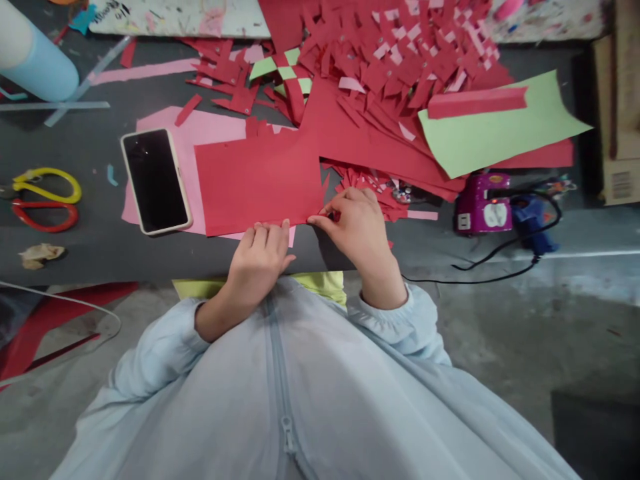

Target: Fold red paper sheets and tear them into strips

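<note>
A red sheet of paper (260, 177) lies in front of me, over a pink sheet (187, 130). Along its near edge runs what looks like a narrow fold. My left hand (257, 257) rests flat on that edge, fingers stretched out and thumb apart. At the near right corner, my right hand (357, 223) pinches the red paper between thumb and forefinger, the other fingers curled. To the left of the red sheet, a phone (157, 181) with a dark screen lies on the pink paper.
Scissors (47, 200) with yellow and red handles lie far left, below a blue-white bottle (37, 57). Red cut-paper pieces (390, 53) heap at the back. A green sheet (500, 133) lies right, above a purple box (483, 205) and a blue glue gun (533, 223) with black cords.
</note>
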`<state>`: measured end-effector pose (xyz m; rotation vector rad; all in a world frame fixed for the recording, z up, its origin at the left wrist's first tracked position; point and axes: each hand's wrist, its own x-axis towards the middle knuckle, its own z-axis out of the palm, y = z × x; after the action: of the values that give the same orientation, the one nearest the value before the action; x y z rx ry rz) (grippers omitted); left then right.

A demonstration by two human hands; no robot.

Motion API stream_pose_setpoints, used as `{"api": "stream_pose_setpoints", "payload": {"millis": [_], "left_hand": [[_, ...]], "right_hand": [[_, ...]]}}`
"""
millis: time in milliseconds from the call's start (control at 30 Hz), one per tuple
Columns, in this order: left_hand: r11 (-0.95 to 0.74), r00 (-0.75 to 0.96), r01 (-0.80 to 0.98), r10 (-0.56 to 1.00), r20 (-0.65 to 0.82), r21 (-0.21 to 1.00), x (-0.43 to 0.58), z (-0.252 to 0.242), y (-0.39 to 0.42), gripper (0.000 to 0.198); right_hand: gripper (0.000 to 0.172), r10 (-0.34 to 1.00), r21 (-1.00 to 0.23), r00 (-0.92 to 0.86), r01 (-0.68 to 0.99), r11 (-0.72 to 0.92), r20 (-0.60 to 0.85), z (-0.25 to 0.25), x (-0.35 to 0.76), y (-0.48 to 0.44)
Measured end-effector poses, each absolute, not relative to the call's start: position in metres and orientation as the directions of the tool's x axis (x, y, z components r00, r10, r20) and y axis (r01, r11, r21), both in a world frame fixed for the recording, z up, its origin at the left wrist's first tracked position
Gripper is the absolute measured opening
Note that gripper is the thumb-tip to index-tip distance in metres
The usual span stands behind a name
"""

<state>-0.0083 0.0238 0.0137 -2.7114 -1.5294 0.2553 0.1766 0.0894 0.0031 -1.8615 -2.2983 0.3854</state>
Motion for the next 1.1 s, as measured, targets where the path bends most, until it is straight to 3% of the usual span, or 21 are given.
{"api": "stream_pose_setpoints", "payload": {"millis": [133,400,567,667,833,1100], "left_hand": [[-0.511,0.488,0.849,0.856,-0.172,-0.135,0.0,0.017,0.027,0.06],[-0.471,0.417,0.872,0.857,-0.304,-0.134,0.013,0.021,0.034,0.064],[-0.465,0.399,0.871,0.857,-0.325,-0.158,0.016,0.022,0.036,0.066],[-0.472,0.401,0.864,0.856,-0.326,-0.175,0.017,0.022,0.037,0.066],[-0.467,0.397,0.867,0.858,-0.326,-0.175,0.017,0.022,0.036,0.066],[-0.46,0.394,0.869,0.866,-0.308,-0.181,0.016,0.019,0.035,0.065]], "right_hand": [[0.028,0.986,-0.328,-0.168,0.933,0.152,-0.021,0.001,0.18,0.087],[0.034,0.994,-0.211,-0.108,0.972,0.106,0.003,0.003,0.173,0.078],[0.036,0.967,-0.155,-0.24,0.956,0.251,0.085,0.011,0.181,0.053],[0.04,0.945,-0.101,-0.326,0.94,0.326,0.019,0.011,0.18,0.042],[0.048,0.957,-0.018,-0.253,0.967,0.253,-0.138,0.009,0.173,0.039],[0.049,0.964,0.052,-0.22,0.972,0.23,-0.148,0.01,0.169,0.033]]}}
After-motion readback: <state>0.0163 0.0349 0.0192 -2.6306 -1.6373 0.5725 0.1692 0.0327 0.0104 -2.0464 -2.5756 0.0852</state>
